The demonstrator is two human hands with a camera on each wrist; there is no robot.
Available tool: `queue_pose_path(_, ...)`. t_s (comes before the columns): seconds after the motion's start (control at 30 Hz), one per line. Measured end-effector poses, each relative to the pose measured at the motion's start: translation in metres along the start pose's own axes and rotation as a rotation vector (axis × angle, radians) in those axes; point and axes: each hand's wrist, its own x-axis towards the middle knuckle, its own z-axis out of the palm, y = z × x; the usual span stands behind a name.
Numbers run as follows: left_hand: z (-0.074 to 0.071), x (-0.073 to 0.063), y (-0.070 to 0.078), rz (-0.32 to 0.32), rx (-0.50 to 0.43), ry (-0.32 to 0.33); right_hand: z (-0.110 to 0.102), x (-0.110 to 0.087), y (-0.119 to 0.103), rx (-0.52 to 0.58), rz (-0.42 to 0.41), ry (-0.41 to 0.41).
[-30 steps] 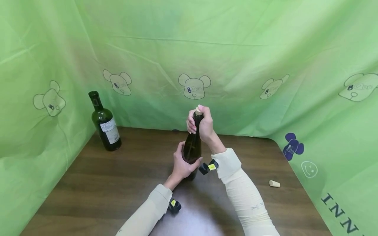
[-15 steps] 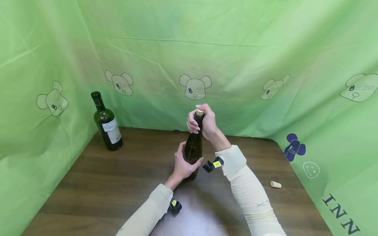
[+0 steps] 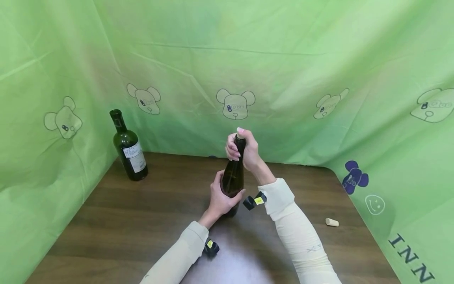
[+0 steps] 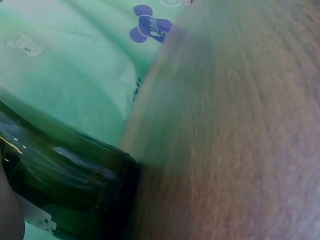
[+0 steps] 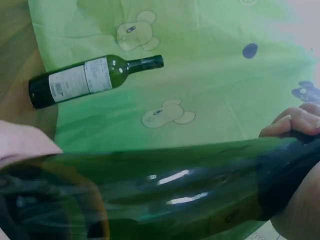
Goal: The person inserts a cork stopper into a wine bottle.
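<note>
A dark green wine bottle (image 3: 232,177) stands near the middle of the table, leaning slightly in the head view. Its body is gripped low down by my left hand (image 3: 220,201), thumb on the near side. Higher up, my right hand (image 3: 251,152) wraps its fingers round the neck. The right thumb lies over a pale cork (image 3: 240,136) at the bottle's mouth and covers most of it. In the right wrist view the bottle's green glass (image 5: 175,185) runs across the bottom, with the right fingers (image 5: 295,121) at the neck. The left wrist view shows the bottle's base (image 4: 95,185).
A second green wine bottle (image 3: 130,154) with a white label stands upright at the back left, its mouth uncorked. A loose cork (image 3: 332,222) lies on the wooden table (image 3: 149,221) at the right. Green printed cloth (image 3: 276,71) hangs behind and along both sides.
The right thumb has come down over the cork, and less of the cork shows above the bottle's mouth. My right forearm has shifted slightly. The left hand keeps its grip.
</note>
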Motion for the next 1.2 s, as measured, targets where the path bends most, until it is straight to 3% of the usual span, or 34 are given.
queue_pose_path(0.23,-0.001,0.003,-0.002,0.017,0.006,0.002,0.004,0.004,0.002,-0.054,-0.141,0.133)
queue_pose_path(0.33,-0.001,0.005,-0.003,0.023,0.012,0.010,0.004,0.006,0.004,-0.066,-0.158,0.166)
queue_pose_path(1.0,0.005,0.005,-0.002,0.019,0.031,0.022,-0.002,0.004,0.006,-0.142,-0.217,0.199)
queue_pose_path(1.2,0.016,-0.008,-0.039,0.011,0.037,0.028,-0.003,-0.004,0.015,-0.111,-0.240,0.201)
